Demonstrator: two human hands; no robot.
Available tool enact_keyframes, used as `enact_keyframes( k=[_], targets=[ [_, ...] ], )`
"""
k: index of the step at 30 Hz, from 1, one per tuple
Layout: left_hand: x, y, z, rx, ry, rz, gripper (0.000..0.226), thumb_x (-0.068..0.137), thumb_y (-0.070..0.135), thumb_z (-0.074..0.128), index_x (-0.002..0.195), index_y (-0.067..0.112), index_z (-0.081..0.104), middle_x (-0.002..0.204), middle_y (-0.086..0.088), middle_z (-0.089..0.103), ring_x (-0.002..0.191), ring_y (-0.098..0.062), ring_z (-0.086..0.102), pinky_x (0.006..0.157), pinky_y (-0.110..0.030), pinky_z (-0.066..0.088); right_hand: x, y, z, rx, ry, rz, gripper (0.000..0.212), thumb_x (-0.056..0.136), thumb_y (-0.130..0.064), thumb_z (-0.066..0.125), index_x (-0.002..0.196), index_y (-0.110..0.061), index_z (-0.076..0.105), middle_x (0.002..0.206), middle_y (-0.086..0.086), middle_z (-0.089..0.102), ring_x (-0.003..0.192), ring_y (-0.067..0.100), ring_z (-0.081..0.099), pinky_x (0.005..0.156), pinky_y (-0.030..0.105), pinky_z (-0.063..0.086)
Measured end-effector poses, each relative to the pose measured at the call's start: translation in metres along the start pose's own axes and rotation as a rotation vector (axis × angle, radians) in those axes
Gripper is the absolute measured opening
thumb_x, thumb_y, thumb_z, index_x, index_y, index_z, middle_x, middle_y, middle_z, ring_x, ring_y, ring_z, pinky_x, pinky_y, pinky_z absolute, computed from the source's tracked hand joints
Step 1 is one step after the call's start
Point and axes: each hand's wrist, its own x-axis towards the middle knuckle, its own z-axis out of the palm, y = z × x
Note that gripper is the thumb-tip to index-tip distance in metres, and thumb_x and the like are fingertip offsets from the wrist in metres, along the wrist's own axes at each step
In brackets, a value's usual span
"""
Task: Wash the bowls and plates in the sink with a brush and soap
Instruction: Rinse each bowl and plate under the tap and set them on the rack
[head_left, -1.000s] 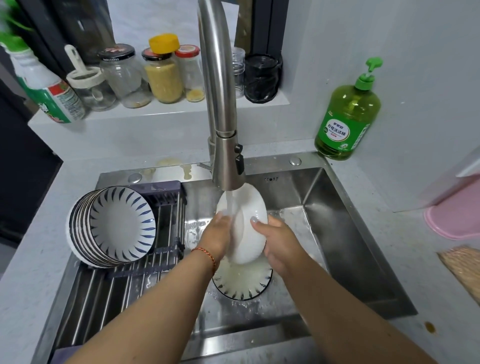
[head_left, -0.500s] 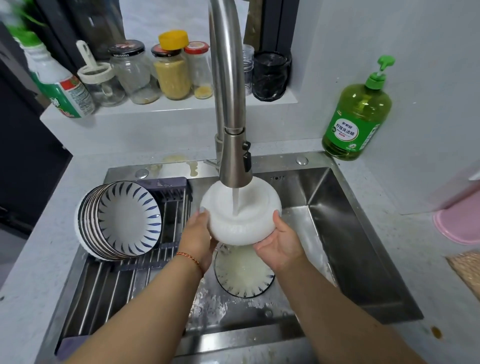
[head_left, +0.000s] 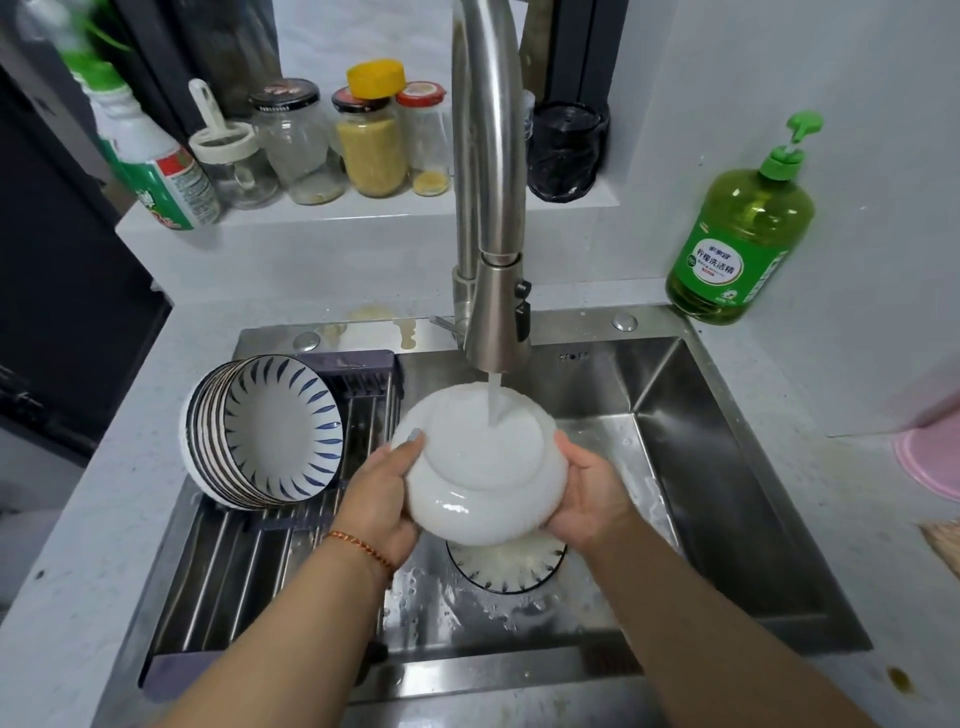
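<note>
A white bowl (head_left: 480, 470) is held upside down over the sink (head_left: 727, 467), its base up under the water stream from the steel faucet (head_left: 496, 322). My left hand (head_left: 387, 493) grips its left rim, and my right hand (head_left: 589, 493) grips its right rim. Below it a blue-striped bowl (head_left: 506, 569) lies in the sink bottom, partly hidden. Several blue-striped bowls (head_left: 265, 431) stand on edge, stacked on the drying rack (head_left: 249, 566) at the sink's left. No brush is in view.
A green dish soap pump bottle (head_left: 740, 236) stands on the counter at the back right. Jars (head_left: 371, 137), a black container (head_left: 566, 150) and a spray bottle (head_left: 150, 161) line the back ledge. A pink item (head_left: 930, 457) lies at the right edge.
The bowl went from standing on edge under the stream to base-up, and it now sits tilted a little further towards me. Both hands have kept hold of its rim.
</note>
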Motion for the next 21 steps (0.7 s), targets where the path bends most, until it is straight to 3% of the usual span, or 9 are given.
enact_keyframes(
  k=[3, 7, 13, 17, 21],
  targets=[
    [-0.006, -0.012, -0.001, 0.015, -0.006, -0.041, 0.039, 0.092, 0.02, 0.059, 0.128, 0.005, 0.056, 0.109, -0.012, 0.072, 0.089, -0.025, 0.07, 0.063, -0.037, 0.06, -0.006, -0.023, 0.0, -0.159, -0.007, -0.053, 0.035, 0.093, -0.025, 0.047, 0.09, -0.009, 0.078, 0.096, 0.014, 0.073, 0.084, 0.029, 0.071, 0.082, 0.045, 0.05],
    [-0.013, -0.019, 0.005, -0.054, -0.076, -0.059, 0.041, 0.091, 0.019, 0.058, 0.13, 0.008, 0.054, 0.113, -0.01, 0.071, 0.092, -0.023, 0.07, 0.073, -0.041, 0.061, -0.011, -0.041, 0.002, -0.24, -0.027, -0.129, 0.036, 0.082, -0.024, 0.054, 0.109, -0.005, 0.067, 0.099, 0.016, 0.072, 0.088, 0.03, 0.07, 0.081, 0.045, 0.051],
    [-0.019, 0.001, 0.019, -0.005, -0.121, 0.047, 0.01, 0.096, 0.016, 0.054, 0.101, 0.011, 0.061, 0.086, -0.005, 0.075, 0.072, -0.017, 0.071, 0.059, -0.035, 0.06, -0.011, -0.019, -0.007, -0.015, -0.029, -0.157, 0.037, 0.076, -0.028, 0.05, 0.094, -0.008, 0.077, 0.104, 0.018, 0.071, 0.09, 0.034, 0.07, 0.072, 0.043, 0.057],
    [-0.017, 0.006, 0.022, 0.099, -0.056, 0.106, 0.011, 0.095, 0.018, 0.057, 0.096, 0.008, 0.061, 0.087, -0.009, 0.072, 0.074, -0.021, 0.068, 0.063, -0.036, 0.059, -0.01, 0.005, -0.012, 0.072, -0.085, -0.124, 0.048, 0.082, -0.037, 0.047, 0.119, -0.013, 0.066, 0.121, 0.017, 0.065, 0.103, 0.036, 0.065, 0.079, 0.049, 0.056],
    [-0.015, -0.002, 0.009, 0.179, 0.071, 0.052, 0.021, 0.102, 0.025, 0.047, 0.101, 0.012, 0.064, 0.093, -0.008, 0.071, 0.085, -0.027, 0.066, 0.078, -0.044, 0.056, -0.009, 0.008, -0.004, 0.039, -0.107, -0.107, 0.043, 0.087, -0.032, 0.047, 0.122, -0.011, 0.062, 0.117, 0.017, 0.067, 0.1, 0.033, 0.067, 0.077, 0.048, 0.057]
  ],
)
